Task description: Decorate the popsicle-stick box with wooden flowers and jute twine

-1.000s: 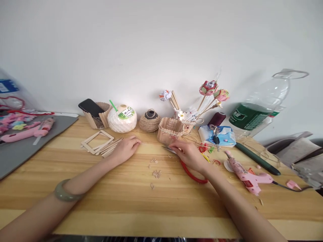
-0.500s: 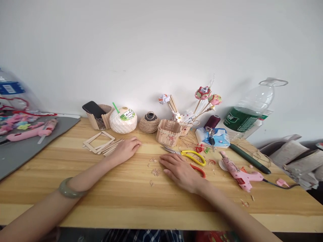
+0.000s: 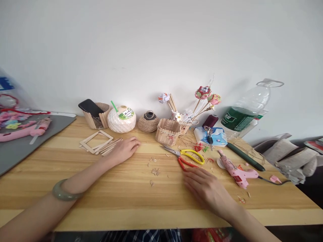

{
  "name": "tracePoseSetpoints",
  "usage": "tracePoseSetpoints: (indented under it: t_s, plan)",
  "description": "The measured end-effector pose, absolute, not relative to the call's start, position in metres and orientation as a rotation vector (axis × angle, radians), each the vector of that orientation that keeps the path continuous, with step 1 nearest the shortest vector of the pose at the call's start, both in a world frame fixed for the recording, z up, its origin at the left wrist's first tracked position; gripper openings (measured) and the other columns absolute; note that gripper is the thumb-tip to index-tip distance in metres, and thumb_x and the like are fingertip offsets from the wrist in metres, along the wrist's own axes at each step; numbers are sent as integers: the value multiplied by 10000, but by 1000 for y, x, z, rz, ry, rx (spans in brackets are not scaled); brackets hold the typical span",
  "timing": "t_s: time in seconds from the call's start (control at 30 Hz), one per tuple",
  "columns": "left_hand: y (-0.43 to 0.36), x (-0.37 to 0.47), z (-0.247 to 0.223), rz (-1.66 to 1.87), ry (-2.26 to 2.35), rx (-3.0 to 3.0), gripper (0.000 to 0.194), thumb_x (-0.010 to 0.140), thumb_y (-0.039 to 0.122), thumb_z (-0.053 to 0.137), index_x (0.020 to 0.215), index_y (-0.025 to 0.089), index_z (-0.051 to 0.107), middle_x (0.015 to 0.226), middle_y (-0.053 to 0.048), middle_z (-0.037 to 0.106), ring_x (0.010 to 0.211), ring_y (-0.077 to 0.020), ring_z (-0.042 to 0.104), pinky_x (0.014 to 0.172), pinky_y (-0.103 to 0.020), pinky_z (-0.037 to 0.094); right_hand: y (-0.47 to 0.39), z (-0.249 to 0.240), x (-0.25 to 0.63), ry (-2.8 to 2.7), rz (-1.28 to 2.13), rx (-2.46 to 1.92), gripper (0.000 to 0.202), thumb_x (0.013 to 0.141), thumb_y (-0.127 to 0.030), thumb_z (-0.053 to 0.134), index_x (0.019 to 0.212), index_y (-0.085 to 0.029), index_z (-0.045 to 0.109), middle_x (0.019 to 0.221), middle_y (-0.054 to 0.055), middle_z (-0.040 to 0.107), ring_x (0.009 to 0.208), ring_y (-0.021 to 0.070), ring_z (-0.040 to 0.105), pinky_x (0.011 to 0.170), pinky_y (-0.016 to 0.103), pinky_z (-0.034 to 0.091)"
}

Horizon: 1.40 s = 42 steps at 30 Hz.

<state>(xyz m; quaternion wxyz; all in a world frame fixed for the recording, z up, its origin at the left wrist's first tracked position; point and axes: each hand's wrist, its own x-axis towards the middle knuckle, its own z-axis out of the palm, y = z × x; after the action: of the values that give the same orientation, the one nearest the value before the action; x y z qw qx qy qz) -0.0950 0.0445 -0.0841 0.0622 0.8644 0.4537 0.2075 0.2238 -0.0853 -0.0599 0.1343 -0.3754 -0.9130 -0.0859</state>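
Observation:
My left hand (image 3: 124, 149) rests on the wooden table with loosely stretched fingers and nothing in them. Flat craft sticks (image 3: 111, 147) lie against its far side, next to square craft-stick frames (image 3: 87, 147). My right hand (image 3: 205, 188) lies low over the table, fingers outstretched, just in front of the scissors (image 3: 191, 156). The scissors have one yellow and one red handle; the fingertips are at the red one, and whether they touch it I cannot tell. Between the hands are small flower shapes of thin curled strips (image 3: 155, 171) and a tiny loop (image 3: 151, 183).
Along the wall stand a craft-stick box with a phone (image 3: 91, 108), a wrapped coconut (image 3: 121, 119), a twine spool (image 3: 148, 123) and a craft-stick basket (image 3: 168, 131). A pink glue gun (image 3: 237, 173) lies right, below a large bottle (image 3: 242, 114). A grey mat (image 3: 37, 144) lies left.
My right hand has moved right and toward me, off the flower shapes' side, uncovering the scissors' red handle. My left hand stays in place. The view has shifted slightly.

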Motion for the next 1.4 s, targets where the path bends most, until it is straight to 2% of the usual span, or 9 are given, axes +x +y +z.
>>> tracePoseSetpoints:
  t_s: [0.1,0.23,0.4,0.53,0.6,0.7,0.8,0.93,1.4]
  plan:
    - [45,-95,-84,613,1366,2615,259,876,217,392,960,198,637,1014,-29,638,845,-189,617,778,-309,471,-88,-54,219,-2612,-207,-1207,344,927,-213,409,1225,-124,557,1265,132,566,1181,253,519,945,437,474]
    - [44,-96,-83,595,1373,2622,269,879,225,383,966,200,636,1038,-30,633,864,-190,616,786,-310,472,-89,-48,203,-2844,109,-1130,546,924,-387,420,1399,-136,325,1421,119,372,1327,251,317,1064,467,331]
    - [43,-96,-83,583,1382,2620,283,887,253,371,982,206,634,1049,-31,629,871,-189,614,791,-309,472,-76,-50,204,-2705,14,-1362,472,947,-373,367,1340,-120,432,1388,131,422,1332,272,304,1078,499,280]
    - [43,-98,-84,576,1386,2618,281,889,262,376,988,204,632,1058,-33,628,878,-195,614,799,-316,470,-60,-53,197,-2728,35,-1235,452,953,-330,363,1371,-159,379,1392,108,432,1298,223,375,1073,449,296]
    - [43,-99,-84,569,1384,2619,279,889,254,375,986,206,632,1064,-31,628,878,-192,616,802,-317,470,-54,-54,192,-2718,14,-1194,416,943,-329,392,1316,-156,455,1344,103,499,1253,216,435,1058,423,316]
    - [44,-102,-85,557,1376,2621,279,892,241,370,988,213,630,1060,-25,630,882,-183,618,815,-312,466,-48,-52,195,-2649,-37,-1234,301,948,-282,385,1035,-145,638,1111,94,659,1088,202,564,981,374,390]
    - [44,-103,-85,546,1372,2614,278,898,253,369,989,209,628,1061,-25,627,887,-181,619,818,-317,465,-43,-49,205,-2556,-90,-1334,305,948,-222,371,855,-142,650,901,95,684,893,193,616,816,328,462]
    - [43,-104,-87,527,1374,2603,292,913,294,356,988,209,624,1069,-30,620,906,-181,618,807,-314,469,-28,-49,205,-2514,-120,-1393,235,920,-183,428,817,-167,638,801,55,649,763,167,591,670,270,444]
    - [38,-112,-97,534,1246,2581,232,907,316,383,979,286,602,1008,-6,640,880,-153,625,758,-254,489,0,-65,184,-2633,-195,-1354,139,865,-165,546,731,-186,576,795,8,601,700,151,508,557,269,375]
